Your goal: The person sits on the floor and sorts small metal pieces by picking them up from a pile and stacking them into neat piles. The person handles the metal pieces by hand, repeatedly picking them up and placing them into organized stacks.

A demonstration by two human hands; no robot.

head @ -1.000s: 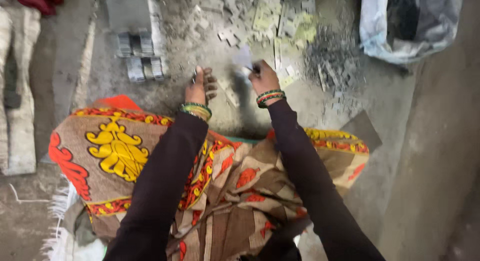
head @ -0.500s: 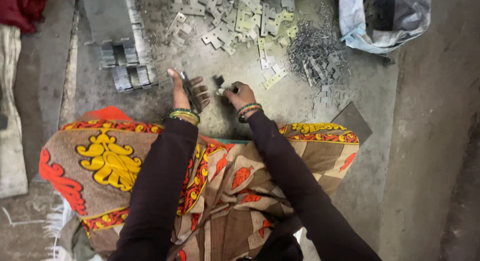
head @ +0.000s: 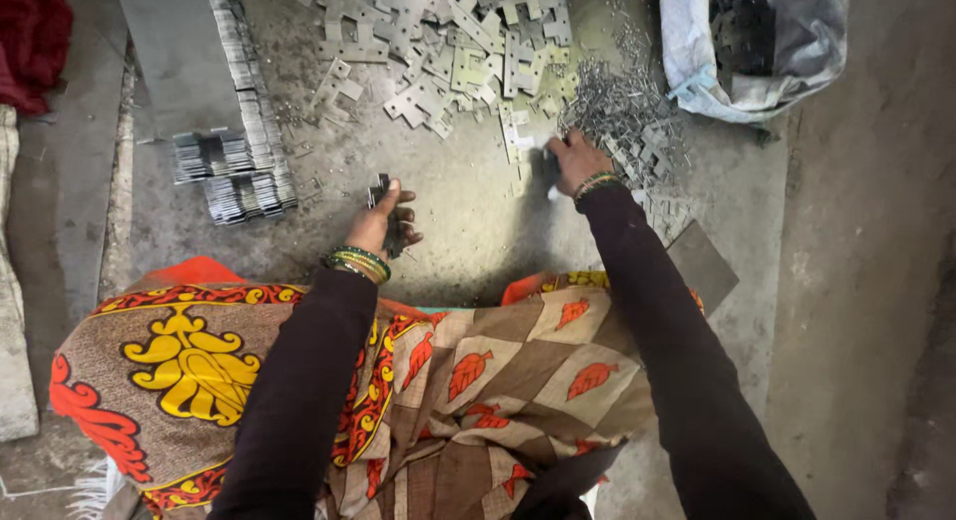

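Metal plates [head: 379, 188], small stack, pinched upright between thumb and fingers of left hand [head: 381, 224]; fingers closed round lower edges. Judged stiff, thin, light singly, edges likely sharp; grip by flat faces. Right hand [head: 575, 159] fingers curled down on loose clips [head: 622, 112] just beyond fingertips; what they grip, cannot tell. Cut plate pile [head: 448, 52] farther out.

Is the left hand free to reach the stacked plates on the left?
Probably not as is: the left hand already grips a small bundle of metal pieces, though bare floor lies between it and the stacked plates.
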